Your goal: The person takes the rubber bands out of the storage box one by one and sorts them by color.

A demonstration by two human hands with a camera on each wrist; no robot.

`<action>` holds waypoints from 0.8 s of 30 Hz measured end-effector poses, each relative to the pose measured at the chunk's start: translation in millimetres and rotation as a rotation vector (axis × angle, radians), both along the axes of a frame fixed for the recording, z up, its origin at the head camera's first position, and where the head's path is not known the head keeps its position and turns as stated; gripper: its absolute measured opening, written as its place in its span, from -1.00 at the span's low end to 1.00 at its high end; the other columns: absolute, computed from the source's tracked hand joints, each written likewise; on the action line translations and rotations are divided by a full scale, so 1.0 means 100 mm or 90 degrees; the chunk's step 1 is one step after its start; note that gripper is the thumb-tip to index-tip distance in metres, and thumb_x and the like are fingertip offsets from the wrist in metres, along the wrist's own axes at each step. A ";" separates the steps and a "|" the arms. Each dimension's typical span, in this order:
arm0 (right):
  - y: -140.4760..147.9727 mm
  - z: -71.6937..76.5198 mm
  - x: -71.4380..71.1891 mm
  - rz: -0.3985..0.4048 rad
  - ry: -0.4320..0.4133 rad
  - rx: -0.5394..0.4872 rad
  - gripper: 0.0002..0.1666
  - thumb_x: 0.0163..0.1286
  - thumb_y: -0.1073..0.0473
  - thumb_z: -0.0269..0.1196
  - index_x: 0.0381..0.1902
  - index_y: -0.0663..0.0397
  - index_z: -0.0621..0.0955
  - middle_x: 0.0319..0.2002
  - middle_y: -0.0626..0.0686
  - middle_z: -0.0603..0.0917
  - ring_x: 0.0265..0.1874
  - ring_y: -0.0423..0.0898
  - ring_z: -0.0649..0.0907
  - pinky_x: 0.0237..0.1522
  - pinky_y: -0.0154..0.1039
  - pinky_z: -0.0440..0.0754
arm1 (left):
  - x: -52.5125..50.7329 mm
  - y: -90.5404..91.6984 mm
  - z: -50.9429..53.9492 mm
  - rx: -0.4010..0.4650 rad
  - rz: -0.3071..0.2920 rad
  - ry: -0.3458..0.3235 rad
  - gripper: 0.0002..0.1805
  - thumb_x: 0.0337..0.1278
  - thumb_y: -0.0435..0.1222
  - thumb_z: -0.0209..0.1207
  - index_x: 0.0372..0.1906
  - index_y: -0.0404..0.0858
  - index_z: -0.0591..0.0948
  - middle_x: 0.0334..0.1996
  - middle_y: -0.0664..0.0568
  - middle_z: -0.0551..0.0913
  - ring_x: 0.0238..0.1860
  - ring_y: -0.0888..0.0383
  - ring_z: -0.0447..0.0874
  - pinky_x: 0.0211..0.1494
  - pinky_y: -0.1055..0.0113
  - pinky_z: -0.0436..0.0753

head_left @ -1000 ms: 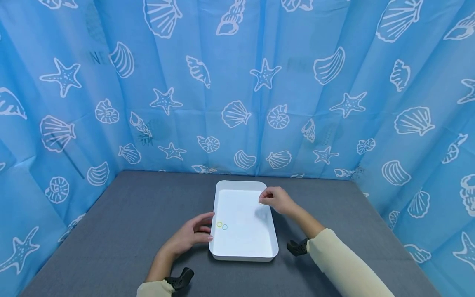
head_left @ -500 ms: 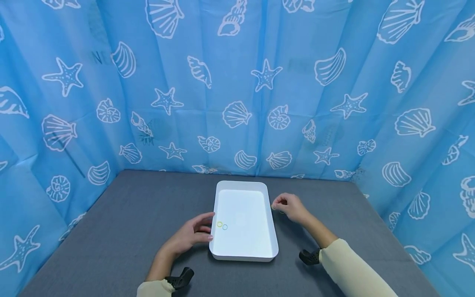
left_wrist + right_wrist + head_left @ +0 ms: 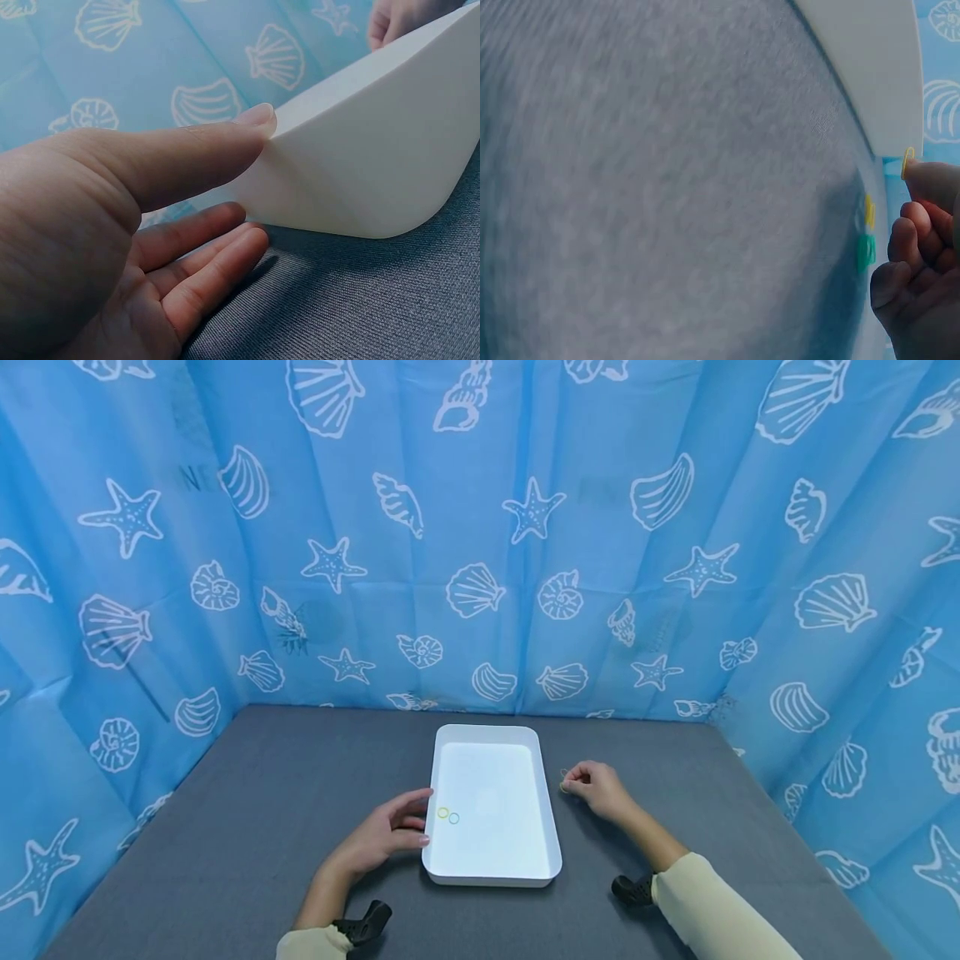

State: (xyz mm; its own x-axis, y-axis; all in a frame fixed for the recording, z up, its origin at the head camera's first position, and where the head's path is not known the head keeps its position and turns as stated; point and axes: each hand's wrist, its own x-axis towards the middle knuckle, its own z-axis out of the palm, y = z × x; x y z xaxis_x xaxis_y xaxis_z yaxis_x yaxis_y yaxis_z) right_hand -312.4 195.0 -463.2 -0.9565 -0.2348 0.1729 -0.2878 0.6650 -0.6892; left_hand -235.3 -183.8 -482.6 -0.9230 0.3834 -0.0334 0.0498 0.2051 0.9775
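The left hand (image 3: 375, 837), on the left, lies open and relaxed against the near part of the tray's long left side; the left wrist view shows its thumb tip touching the rim and its other fingers loosely extended below, beside the wall. The right hand (image 3: 600, 789), beyond the tray's right side, pinches a thin yellow loop (image 3: 908, 163) between thumb and fingertip, just above the table.

From the left, a cream sleeve (image 3: 311, 942) covers the left forearm, with a black wrist piece (image 3: 365, 923) at its end. The white tray (image 3: 495, 852) sits flat near the middle of the grey table (image 3: 300, 777). Inside it, near the left wall, lie a yellow ring (image 3: 443, 817) and, just to its right, a bluish ring (image 3: 453, 823); whether the two touch is hard to tell. To the right of the tray, a small yellow item (image 3: 869, 211) and a green item (image 3: 866, 252) lie close together on the table near the right hand, their shapes blurred. Farther right are a second black wrist piece (image 3: 633, 890) and a second cream sleeve (image 3: 720, 910). A blue curtain (image 3: 420, 552) with white shells and starfish hangs behind.
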 end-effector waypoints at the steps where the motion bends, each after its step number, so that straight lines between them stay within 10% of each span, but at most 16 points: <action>1: 0.01 -0.01 0.00 -0.008 -0.003 0.004 -0.91 0.30 0.34 0.29 -0.41 0.20 0.61 -0.46 -0.02 0.57 -0.49 -0.13 0.48 -0.41 -0.23 0.44 | 0.00 0.00 0.00 0.001 0.001 0.000 -0.23 0.17 -0.26 0.32 0.45 -0.23 0.27 0.28 -0.22 0.41 0.10 -0.06 0.48 0.06 0.10 0.53; 24: 0.07 -0.09 -0.02 -0.037 -0.001 0.114 -0.89 0.23 0.32 0.32 -0.49 0.13 0.62 -0.57 -0.08 0.54 -0.54 -0.17 0.48 -0.39 -0.19 0.45 | 0.00 0.00 0.00 0.000 0.001 0.001 -0.23 0.17 -0.26 0.32 0.45 -0.24 0.27 0.27 -0.23 0.41 0.09 -0.06 0.49 0.05 0.11 0.54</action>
State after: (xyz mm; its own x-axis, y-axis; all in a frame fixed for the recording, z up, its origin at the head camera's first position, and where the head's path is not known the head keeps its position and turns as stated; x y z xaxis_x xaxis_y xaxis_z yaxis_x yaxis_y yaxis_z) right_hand -314.0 201.6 -472.6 -0.9696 -0.2062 0.1320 -0.2445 0.7928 -0.5582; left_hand -235.5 -183.4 -483.1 -0.9234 0.3825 -0.0316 0.0515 0.2052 0.9774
